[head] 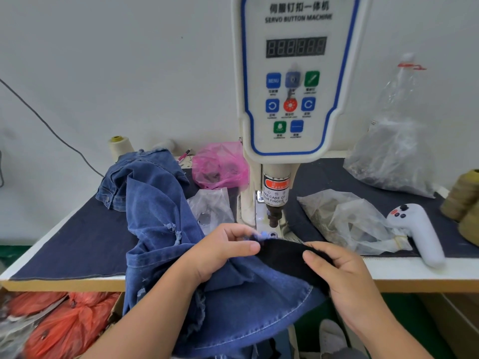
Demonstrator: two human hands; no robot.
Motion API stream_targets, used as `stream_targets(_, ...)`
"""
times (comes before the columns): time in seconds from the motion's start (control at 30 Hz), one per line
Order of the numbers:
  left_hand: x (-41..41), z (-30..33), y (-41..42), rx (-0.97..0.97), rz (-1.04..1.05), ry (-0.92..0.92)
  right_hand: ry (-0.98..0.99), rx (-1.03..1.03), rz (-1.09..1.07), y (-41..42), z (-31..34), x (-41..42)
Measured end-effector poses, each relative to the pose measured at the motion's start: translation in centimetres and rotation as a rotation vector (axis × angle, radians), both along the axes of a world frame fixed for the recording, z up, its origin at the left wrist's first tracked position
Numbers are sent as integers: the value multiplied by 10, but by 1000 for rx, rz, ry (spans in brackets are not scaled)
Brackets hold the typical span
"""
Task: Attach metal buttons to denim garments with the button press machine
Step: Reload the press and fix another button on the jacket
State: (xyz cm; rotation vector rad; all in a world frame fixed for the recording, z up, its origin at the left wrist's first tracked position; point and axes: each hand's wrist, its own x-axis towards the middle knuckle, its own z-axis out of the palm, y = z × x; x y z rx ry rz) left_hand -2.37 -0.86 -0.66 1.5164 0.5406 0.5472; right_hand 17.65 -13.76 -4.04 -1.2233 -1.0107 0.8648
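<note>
A blue denim garment (pixel 153 216) drapes from the table's back left over the front edge into my lap. Its dark edge (pixel 282 248) is stretched between my hands just in front of the button press machine (pixel 295 81). My left hand (pixel 223 252) pinches the fabric with thumb and fingers at the left end. At the right end, my right hand (pixel 339 275) grips the dark edge. The press head (pixel 274 216) hangs a little above and behind the fabric, with the lower die (pixel 272 233) just beyond my left fingertips.
A pink plastic bag (pixel 220 164) and clear plastic bags (pixel 344 218) of parts flank the machine. A white handheld controller (pixel 420 234) lies at the right front. Thread cones (pixel 120 147) stand at the back left and at the right edge (pixel 464 195). Orange bags (pixel 64 325) sit under the table.
</note>
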Motion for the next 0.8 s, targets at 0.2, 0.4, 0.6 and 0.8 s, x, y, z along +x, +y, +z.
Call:
stream_targets(0.2,-3,10,-4,-72,15,-69,-231,3,45,-15,16,-12)
stream_targets(0.4,-1,12,-4,-113,102,-7,-442,-6,81,-22,36,-16)
stream_targets(0.6,0,18,-1,-124,196,-6,-633,27,-340,-17,44,18)
stream_targets(0.8,0,31,9,144,332,256,-1094,-477,-441,11,46,81)
